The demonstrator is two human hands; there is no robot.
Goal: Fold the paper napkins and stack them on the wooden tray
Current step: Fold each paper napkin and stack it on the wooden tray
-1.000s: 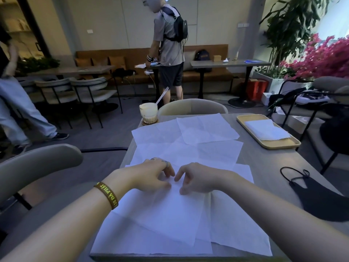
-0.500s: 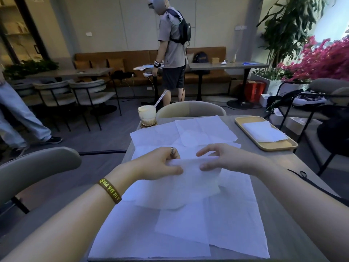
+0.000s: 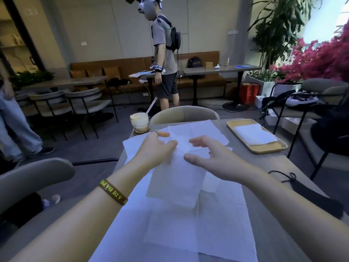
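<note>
Paper: white napkin [image 3: 175, 178] held up over the near half of the table [image 3: 268, 167], its far edge gathered at the fingers, the rest hanging toward the loose sheets [image 3: 170, 233] below.
Left hand [image 3: 154, 148]: closed on the napkin's far edge, thumb pinching it.
Right hand [image 3: 211, 159]: fingers spread and loose, just right of the napkin, holding nothing.
Change: half a second earlier both hands pinched that edge; now the right has let go and the sheet has been carried farther over.
Meaning: the first fold looks nearly made; the right hand seems free to press the crease.
Wooden tray [image 3: 268, 150]: far right of the table, one folded napkin [image 3: 255, 134] already on it.
Remaining: several flat sheets, so the task appears early.
</note>
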